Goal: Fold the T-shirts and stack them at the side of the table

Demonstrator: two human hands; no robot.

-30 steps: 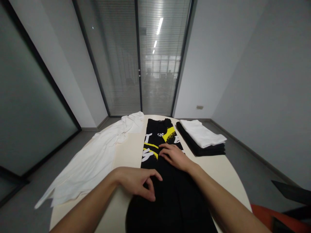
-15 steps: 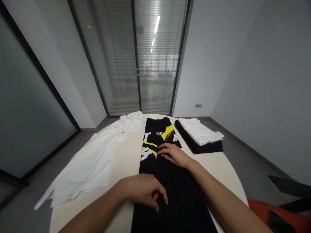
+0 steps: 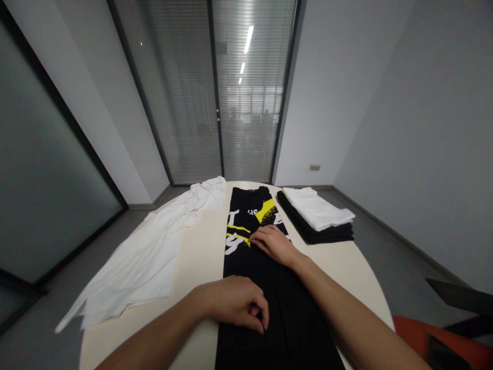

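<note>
A long black shirt (image 3: 250, 288) with white lettering and yellow streaks lies lengthwise down the table, its sides turned in to a narrow strip. Over its near half, my left hand (image 3: 242, 306) is closed, thumb against the bent fingers, pinching the dark cloth. Farther up, beside the yellow print, my right hand (image 3: 275, 244) rests with its fingers drawn together and the tips closed on the fabric. The cloth right at the fingertips is partly hidden by both hands.
A white long-sleeved shirt (image 3: 142, 262) is spread loosely along the left of the round table (image 3: 200, 246). On the right, a folded white garment (image 3: 314, 208) tops a stack of folded black clothes (image 3: 327, 236). An orange chair (image 3: 435, 344) stands at the lower right.
The fingers of both hands have closed in on the black shirt. Its near left edge and the print have shifted slightly to the right, and my left hand has moved a little right.
</note>
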